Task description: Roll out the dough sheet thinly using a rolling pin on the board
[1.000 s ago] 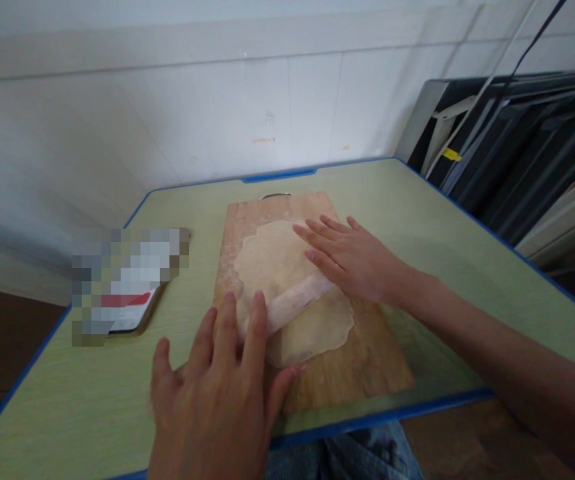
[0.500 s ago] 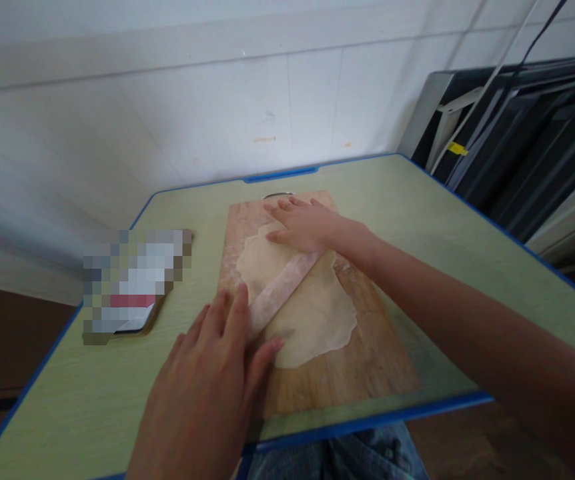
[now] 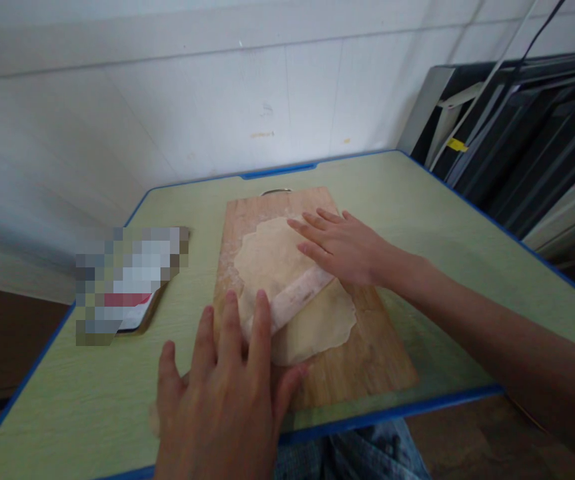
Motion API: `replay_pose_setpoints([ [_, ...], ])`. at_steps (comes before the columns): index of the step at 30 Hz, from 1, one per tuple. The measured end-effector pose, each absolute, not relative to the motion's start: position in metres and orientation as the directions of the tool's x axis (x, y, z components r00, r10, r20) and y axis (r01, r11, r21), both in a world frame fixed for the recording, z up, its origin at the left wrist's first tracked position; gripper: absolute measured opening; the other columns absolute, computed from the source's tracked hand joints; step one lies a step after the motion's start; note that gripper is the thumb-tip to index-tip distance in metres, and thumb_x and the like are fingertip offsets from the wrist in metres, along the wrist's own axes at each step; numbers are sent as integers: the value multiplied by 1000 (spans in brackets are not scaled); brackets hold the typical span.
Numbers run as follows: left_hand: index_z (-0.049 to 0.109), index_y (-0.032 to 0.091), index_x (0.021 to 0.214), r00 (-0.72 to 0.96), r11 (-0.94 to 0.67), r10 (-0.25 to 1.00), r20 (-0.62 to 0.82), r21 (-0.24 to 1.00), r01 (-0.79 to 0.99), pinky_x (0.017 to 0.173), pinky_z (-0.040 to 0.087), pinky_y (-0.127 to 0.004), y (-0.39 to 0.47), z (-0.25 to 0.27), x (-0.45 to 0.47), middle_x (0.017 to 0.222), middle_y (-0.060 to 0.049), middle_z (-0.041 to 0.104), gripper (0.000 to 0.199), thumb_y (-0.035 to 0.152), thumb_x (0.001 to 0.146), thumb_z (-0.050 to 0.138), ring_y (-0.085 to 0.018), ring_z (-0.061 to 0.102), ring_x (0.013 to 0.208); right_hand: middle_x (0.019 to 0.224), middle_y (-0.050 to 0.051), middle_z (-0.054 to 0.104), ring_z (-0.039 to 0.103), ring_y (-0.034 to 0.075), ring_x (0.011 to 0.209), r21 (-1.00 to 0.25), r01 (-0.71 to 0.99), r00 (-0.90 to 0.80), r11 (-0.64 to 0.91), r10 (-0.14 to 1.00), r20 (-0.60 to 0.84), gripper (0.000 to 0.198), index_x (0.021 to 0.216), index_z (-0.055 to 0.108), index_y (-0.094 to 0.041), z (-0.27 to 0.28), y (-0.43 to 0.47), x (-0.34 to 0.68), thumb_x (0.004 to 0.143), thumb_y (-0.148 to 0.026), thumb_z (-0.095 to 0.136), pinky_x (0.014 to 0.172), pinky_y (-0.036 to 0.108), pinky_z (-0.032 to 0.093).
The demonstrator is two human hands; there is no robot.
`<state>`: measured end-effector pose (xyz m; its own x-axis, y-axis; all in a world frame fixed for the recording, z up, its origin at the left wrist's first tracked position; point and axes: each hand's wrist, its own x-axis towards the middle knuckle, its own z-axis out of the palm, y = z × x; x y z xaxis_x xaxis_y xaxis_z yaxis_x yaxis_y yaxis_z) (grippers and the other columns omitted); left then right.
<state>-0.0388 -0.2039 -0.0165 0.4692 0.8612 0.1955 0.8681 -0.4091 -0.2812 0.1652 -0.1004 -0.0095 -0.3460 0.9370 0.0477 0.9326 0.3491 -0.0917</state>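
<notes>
A floured rolling pin (image 3: 300,297) lies slantwise across a thin, flattened sheet of dough (image 3: 317,328). Under the dough is a wooden cutting board (image 3: 362,375) with flour dusted along its left side. My left hand (image 3: 227,380) rests over the pin's near end, palm down, fingers spread. On the far end lies my right hand (image 3: 345,248), flat with its fingers stretched out over the dough. Both palms hide the ends of the pin, and neither hand is wrapped around it.
The board sits on a pale green table (image 3: 392,193) with a blue edge. To the left lies a blurred-out flat object (image 3: 137,280). A white wall (image 3: 247,100) stands behind the table, and dark panels (image 3: 532,140) lean at the right.
The rolling pin has rolled toward me and to the right over the dough. Both hands moved with it, my right hand coming nearer and my left hand spreading its fingers wider.
</notes>
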Motion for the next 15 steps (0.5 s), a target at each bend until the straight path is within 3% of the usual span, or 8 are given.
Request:
replay_pose_setpoints([
  [6, 45, 10, 137, 437, -434, 886, 155, -56, 899, 90, 54, -53, -181, -13, -51, 137, -20, 53, 56, 44, 93, 40, -36, 57, 119, 157, 13, 25, 21, 36, 143, -160, 927, -344, 338, 939, -14, 65, 151, 26, -20, -7, -62, 149, 95, -55, 25, 109, 64, 22],
  [10, 43, 13, 140, 489, -496, 867, 91, 81, 865, 105, 43, -49, -166, -7, -70, 145, -14, 46, 56, 46, 95, 33, -29, 48, 131, 156, 12, 29, 24, 34, 142, -170, 919, -362, 356, 932, -10, 64, 149, 31, -21, -5, -48, 141, 95, -56, 25, 110, 59, 25],
  [15, 39, 19, 144, 586, -582, 810, 18, 147, 800, 108, 38, -45, -158, 0, -91, 151, -7, 35, 56, 45, 95, 35, -25, 35, 138, 155, 11, 32, 24, 36, 142, -157, 913, -382, 377, 924, -1, 61, 145, 38, -23, -7, -46, 140, 95, -55, 27, 108, 62, 25],
])
